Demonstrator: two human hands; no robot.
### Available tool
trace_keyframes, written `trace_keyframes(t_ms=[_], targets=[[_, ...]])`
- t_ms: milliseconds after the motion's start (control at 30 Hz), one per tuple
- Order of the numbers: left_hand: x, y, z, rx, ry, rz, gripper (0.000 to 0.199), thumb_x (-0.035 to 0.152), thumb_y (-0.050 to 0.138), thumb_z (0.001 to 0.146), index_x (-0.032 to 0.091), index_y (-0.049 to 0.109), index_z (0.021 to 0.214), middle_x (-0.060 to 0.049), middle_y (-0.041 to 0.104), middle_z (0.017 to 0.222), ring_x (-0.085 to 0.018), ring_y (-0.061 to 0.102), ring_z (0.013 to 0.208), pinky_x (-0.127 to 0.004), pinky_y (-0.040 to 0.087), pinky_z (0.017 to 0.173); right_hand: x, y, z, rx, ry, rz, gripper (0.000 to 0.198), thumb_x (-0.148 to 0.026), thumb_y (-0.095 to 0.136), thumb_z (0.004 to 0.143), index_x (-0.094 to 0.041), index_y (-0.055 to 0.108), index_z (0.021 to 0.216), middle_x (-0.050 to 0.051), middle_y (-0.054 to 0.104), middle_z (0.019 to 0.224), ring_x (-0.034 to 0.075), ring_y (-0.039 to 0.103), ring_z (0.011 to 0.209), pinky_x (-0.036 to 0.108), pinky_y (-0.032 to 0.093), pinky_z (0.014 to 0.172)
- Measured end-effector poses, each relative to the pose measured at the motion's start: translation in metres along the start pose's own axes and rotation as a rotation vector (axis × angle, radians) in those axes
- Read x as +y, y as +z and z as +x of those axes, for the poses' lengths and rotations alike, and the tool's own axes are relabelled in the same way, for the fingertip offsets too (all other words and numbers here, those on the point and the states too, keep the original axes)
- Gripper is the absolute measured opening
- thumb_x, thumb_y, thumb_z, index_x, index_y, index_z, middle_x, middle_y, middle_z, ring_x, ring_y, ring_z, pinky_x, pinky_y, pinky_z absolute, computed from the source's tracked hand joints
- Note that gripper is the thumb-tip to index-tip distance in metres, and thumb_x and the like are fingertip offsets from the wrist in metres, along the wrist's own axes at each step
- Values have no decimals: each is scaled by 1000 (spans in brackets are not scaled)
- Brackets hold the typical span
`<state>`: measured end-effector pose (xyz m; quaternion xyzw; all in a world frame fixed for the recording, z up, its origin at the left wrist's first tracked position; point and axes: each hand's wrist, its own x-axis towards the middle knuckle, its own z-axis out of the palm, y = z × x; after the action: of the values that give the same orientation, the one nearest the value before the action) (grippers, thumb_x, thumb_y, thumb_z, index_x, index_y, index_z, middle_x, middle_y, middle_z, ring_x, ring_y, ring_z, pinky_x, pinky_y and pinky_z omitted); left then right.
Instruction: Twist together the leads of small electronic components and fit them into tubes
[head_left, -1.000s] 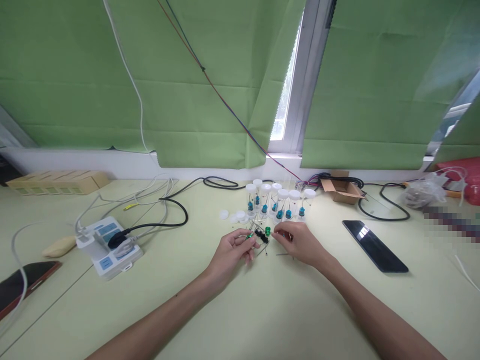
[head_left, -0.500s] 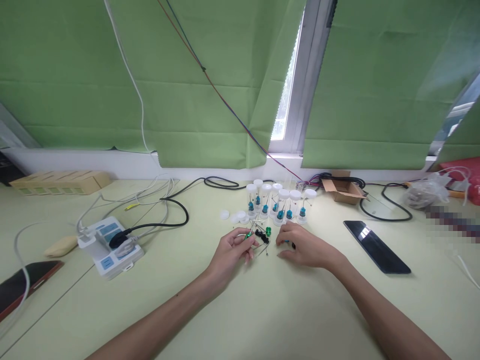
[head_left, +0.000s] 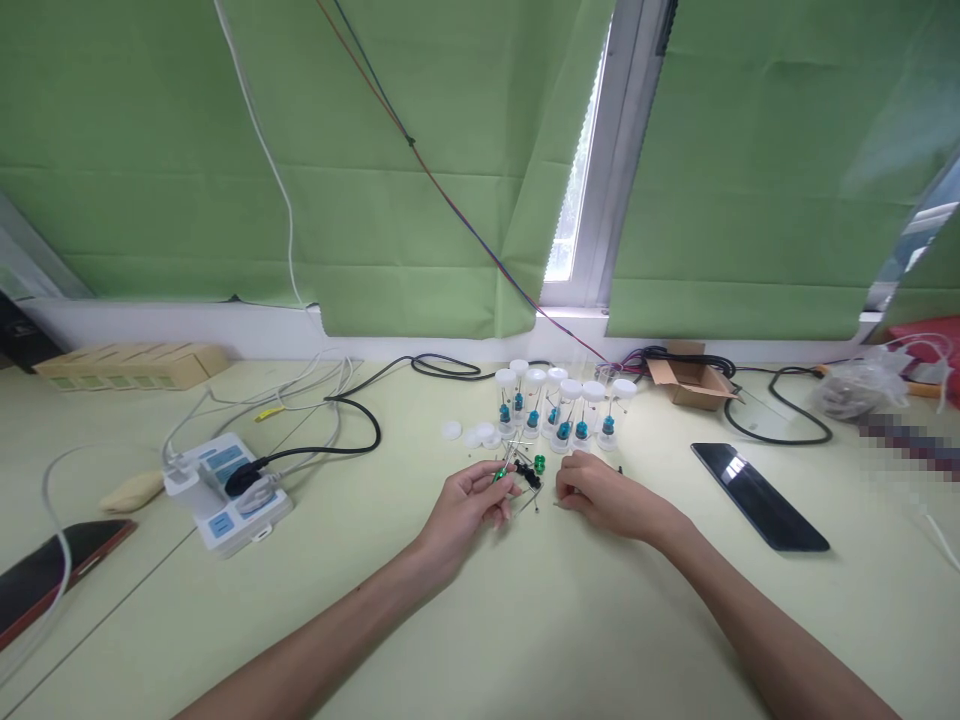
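My left hand (head_left: 474, 500) has its fingers closed around a thin metal rod with a green end (head_left: 501, 474), its tip pointing up and away. Just right of it lies a small heap of black parts (head_left: 527, 475) and thin metal rods, with a green spool-shaped part (head_left: 539, 464) at its edge. My right hand (head_left: 592, 490) rests low over the table to the right of the heap. Its fingers are curled together, and what they hold, if anything, is hidden. Behind both hands stand several clear tubes with white caps (head_left: 570, 388), holding blue-and-black parts on rods.
White round lids (head_left: 491, 434) lie left of the tubes. A black phone (head_left: 757, 498) is at right, an opened cardboard box (head_left: 690, 382) behind it. On the left are a white power strip (head_left: 244, 510) with plugged-in cables and a dark device (head_left: 60, 570).
My right hand's fingers have curled in closer; the blue and black bits seen between them before are hidden. My left hand keeps its hold on the rod. The view has shifted slightly.
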<state>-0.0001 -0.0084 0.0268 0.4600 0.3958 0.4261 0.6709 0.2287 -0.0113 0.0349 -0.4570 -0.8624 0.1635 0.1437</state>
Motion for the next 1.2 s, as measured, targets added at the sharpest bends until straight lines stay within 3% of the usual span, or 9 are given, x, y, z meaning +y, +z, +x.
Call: trace_keyframes(t_ms=[267, 633, 933, 1200], targets=[[-3, -1, 0, -3, -27, 20, 42, 31, 79, 73, 10, 63, 106, -7, 69, 83, -8, 53, 57, -23, 40, 53, 0, 3, 2, 56, -29, -37, 18, -8, 48, 88, -18, 53, 74, 6, 60, 85, 20, 52, 85, 30, 42, 72], [-4, -1, 0, -18, -52, 44, 41, 31, 78, 74, 10, 63, 105, -8, 69, 82, -9, 54, 58, -24, 43, 55, -4, 8, 5, 107, 91, 25, 18, -13, 38, 94, -20, 48, 81, 4, 57, 80, 18, 52, 73, 28, 39, 65], [-4, -2, -1, -44, -52, 28, 39, 32, 79, 73, 11, 65, 102, -7, 68, 81, -9, 53, 58, -23, 43, 54, -6, 15, 8, 224, 23, 106, 13, -16, 37, 95, -21, 47, 88, 4, 58, 85, 18, 52, 76, 30, 41, 68], [-5, -1, 0, -48, -56, 23, 37, 33, 80, 71, 11, 67, 97, -7, 66, 79, -10, 53, 58, -24, 42, 53, -14, 24, 11, 345, 49, 355, 11, -24, 37, 97, -23, 44, 106, 1, 58, 80, 17, 58, 72, 33, 46, 68]])
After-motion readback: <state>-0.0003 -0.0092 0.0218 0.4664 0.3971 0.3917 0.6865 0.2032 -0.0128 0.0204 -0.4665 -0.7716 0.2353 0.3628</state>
